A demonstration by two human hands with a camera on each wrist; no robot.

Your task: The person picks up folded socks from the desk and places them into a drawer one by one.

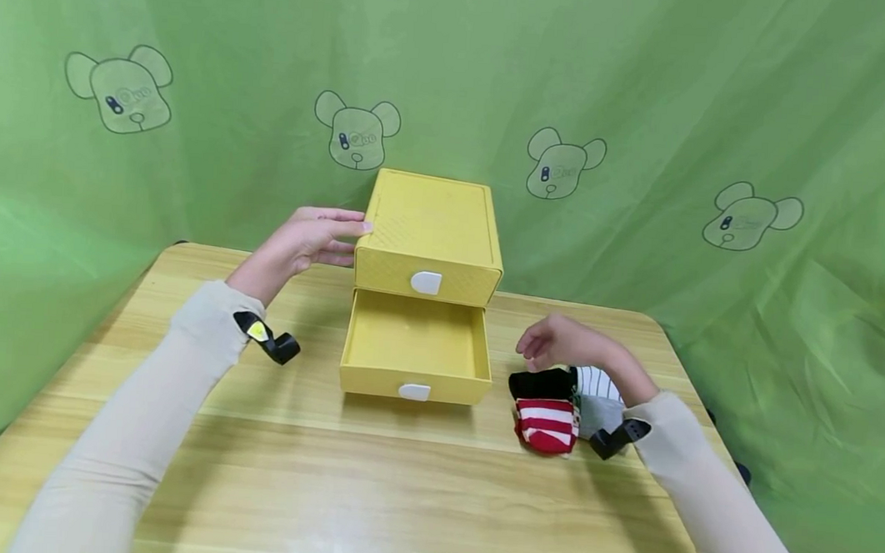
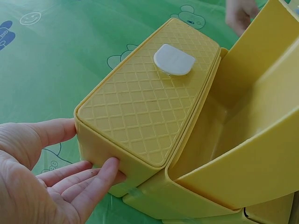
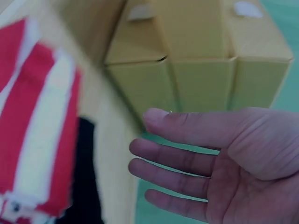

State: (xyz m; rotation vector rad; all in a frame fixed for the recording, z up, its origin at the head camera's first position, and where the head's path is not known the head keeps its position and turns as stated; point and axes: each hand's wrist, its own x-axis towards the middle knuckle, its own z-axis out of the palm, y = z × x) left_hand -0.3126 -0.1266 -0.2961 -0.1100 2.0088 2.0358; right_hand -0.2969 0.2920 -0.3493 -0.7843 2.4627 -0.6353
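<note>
A yellow drawer cabinet stands toward the back of the table, its tiers stacked. Below the top tier, a drawer is pulled out, with nothing seen inside. My left hand rests against the cabinet's upper left side, thumb at the top edge and extended fingers on the side wall. Over to the right, my right hand hovers above folded socks, holding nothing, its fingers loosely bent. Among them are a red-and-white striped sock, a black sock and a grey sock by a white pinstriped one.
The wooden table carries the cabinet and socks. A green curtain printed with bear heads hangs close behind the cabinet. White tabs serve as handles, one on the top drawer. Black straps circle both wrists.
</note>
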